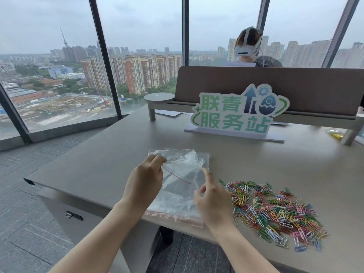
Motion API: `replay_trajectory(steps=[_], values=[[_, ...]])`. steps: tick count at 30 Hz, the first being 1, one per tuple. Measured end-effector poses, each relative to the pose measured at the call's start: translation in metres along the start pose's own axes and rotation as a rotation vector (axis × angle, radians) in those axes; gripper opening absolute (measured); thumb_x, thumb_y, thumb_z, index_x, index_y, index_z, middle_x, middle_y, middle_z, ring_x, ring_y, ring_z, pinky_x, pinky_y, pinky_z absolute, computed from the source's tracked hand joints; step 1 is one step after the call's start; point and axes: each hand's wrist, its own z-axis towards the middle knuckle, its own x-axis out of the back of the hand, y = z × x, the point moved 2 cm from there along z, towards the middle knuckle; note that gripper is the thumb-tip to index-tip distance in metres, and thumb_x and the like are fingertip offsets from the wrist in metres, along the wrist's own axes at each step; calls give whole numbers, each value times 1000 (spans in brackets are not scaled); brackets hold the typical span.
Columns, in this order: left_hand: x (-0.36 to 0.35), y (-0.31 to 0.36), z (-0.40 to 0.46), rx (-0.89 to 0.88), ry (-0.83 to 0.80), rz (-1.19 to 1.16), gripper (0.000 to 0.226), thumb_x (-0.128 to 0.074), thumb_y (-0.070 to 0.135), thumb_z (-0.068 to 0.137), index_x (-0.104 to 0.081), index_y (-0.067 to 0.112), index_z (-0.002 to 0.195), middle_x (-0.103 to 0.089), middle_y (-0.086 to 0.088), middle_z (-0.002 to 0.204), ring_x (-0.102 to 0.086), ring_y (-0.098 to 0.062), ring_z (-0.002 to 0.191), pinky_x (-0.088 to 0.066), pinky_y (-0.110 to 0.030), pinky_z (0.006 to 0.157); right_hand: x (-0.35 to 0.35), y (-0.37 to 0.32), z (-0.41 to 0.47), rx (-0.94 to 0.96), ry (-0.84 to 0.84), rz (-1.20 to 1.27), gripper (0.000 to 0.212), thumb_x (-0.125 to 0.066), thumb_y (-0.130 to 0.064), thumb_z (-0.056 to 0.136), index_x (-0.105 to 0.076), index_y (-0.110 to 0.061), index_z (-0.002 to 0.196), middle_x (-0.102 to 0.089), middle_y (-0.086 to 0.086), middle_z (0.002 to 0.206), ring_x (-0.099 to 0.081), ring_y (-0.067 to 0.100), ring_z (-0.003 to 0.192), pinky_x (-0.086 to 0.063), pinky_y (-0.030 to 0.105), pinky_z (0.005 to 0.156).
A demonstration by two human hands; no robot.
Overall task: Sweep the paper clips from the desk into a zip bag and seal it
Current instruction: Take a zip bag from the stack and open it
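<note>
Fingers of the left hand (144, 179) pinch the zip bag (180, 174) at its red-lined mouth; right hand (211, 198) loosely curled, touching its edge. Paper clips (271, 209) lie at three o'clock on the desk (98, 154).

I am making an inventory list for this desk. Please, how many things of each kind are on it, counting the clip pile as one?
Zip bag held up: 1
Stack of zip bags: 1
Paper clip pile: 1
Standing sign: 1
Total: 4
</note>
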Motion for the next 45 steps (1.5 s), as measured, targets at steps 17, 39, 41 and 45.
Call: replay_trajectory(steps=[17, 39, 41, 45], values=[[61, 17, 23, -64, -60, 157, 39, -59, -8, 79, -69, 21, 103, -70, 1, 107, -66, -30, 91, -42, -31, 63, 57, 4, 16, 1, 20, 83, 29, -56, -5, 83, -42, -27, 69, -52, -7, 62, -48, 11, 56, -37, 29, 48], [114, 89, -12, -161, -374, -11, 42, -53, -6, 80, -80, 25, 90, -75, 1, 109, -70, -17, 93, -53, -29, 86, 88, -18, -24, 135, -78, 349, 28, -54, -2, 84, -65, -23, 69, -64, -3, 58, -43, 9, 40, -35, 28, 42], [113, 92, -18, -134, -425, 28, 43, -51, -2, 80, -79, 26, 96, -74, 1, 114, -69, -16, 98, -52, -26, 89, 88, -16, -31, 128, -105, 357, 27, -54, -3, 83, -65, -24, 70, -63, -6, 58, -41, 6, 39, -33, 26, 42], [108, 101, -31, -91, -521, 108, 44, -49, 1, 82, -76, 23, 109, -71, 1, 120, -65, -14, 104, -42, -17, 88, 81, -10, -41, 119, -143, 350, 21, -56, -7, 84, -69, -24, 78, -69, -4, 70, -48, 7, 44, -43, 34, 44]])
